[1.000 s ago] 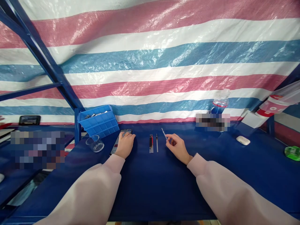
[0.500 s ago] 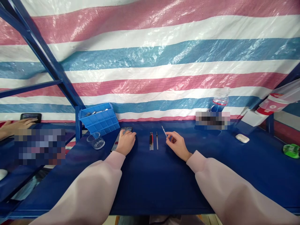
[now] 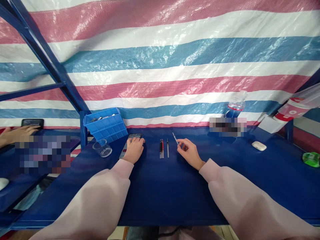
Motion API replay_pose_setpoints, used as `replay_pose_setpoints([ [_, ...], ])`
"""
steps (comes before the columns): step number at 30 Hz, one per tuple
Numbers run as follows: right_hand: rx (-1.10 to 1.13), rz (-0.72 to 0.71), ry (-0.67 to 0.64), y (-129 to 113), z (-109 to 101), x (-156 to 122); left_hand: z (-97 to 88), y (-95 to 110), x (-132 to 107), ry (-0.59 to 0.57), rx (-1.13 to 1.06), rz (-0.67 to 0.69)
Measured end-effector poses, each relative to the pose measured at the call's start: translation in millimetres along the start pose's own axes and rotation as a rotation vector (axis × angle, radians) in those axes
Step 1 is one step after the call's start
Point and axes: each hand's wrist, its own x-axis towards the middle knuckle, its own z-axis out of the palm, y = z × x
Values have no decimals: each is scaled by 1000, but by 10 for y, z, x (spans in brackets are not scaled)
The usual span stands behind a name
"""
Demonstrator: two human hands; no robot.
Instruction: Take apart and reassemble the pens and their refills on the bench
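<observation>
My right hand (image 3: 189,152) pinches a slim, pale pen refill (image 3: 175,138) between thumb and fingers, its tip pointing up and away to the left. My left hand (image 3: 134,149) lies over a smartphone (image 3: 124,148), fingers a little bent and apart, covering much of its screen. Between the hands, on the blue table, is a close row of pen refills (image 3: 161,149), dark and red ones side by side with clear lower ends. A single refill (image 3: 168,148) lies parallel, slightly to their right.
Left of the phone, a clear cup (image 3: 103,149) stands before a tilted blue bin (image 3: 107,125) holding small items. At right are a white earbud case (image 3: 259,145), a green wrapper (image 3: 311,159), a plastic bottle (image 3: 235,105) and a red-white cup (image 3: 290,110). Another person's hand (image 3: 17,135) rests far left.
The view has tilted down very slightly. Both hands keep nearly the same place, the right still holding its refill and the left still over the phone.
</observation>
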Motion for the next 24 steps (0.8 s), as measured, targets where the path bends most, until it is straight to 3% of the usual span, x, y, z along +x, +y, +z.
replay_pose_setpoints([
  [12,-16,12,0,-6,-10,-8,-22,52,-27,-19,103,-21],
  [24,-22,-4,-2,-26,-14,-10,-132,143,-33,52,-5,72],
])
